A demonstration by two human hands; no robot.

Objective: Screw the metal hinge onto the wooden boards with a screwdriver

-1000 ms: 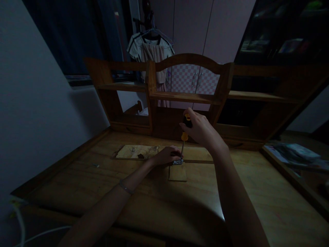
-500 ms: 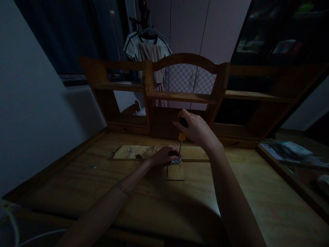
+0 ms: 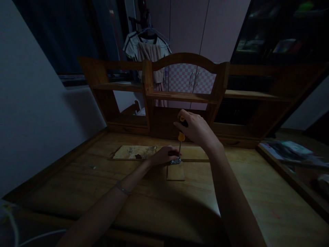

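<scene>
My right hand [image 3: 196, 130] is wrapped round the yellow-and-black handle of a screwdriver [image 3: 181, 136], held almost upright. Its shaft points down to the right end of a small metal hinge [image 3: 175, 161], which lies where a short wooden piece [image 3: 175, 172] meets a long wooden board [image 3: 194, 153]. Close beside the shaft, my left hand [image 3: 164, 155] has its fingers curled together at the hinge and steadies it; its fingertips are partly hidden. The tip of the screwdriver is too small to make out clearly.
All this lies on a wooden desk [image 3: 123, 192]. Behind stands a wooden shelf unit [image 3: 180, 97]. The long board's left part has a torn, stained surface [image 3: 133, 152]. A small screw-like item [image 3: 92, 167] lies at left, papers [image 3: 293, 151] at right.
The screwdriver handle has turned a little in my right hand, showing more yellow near its top. My left hand and the boards stay in place.
</scene>
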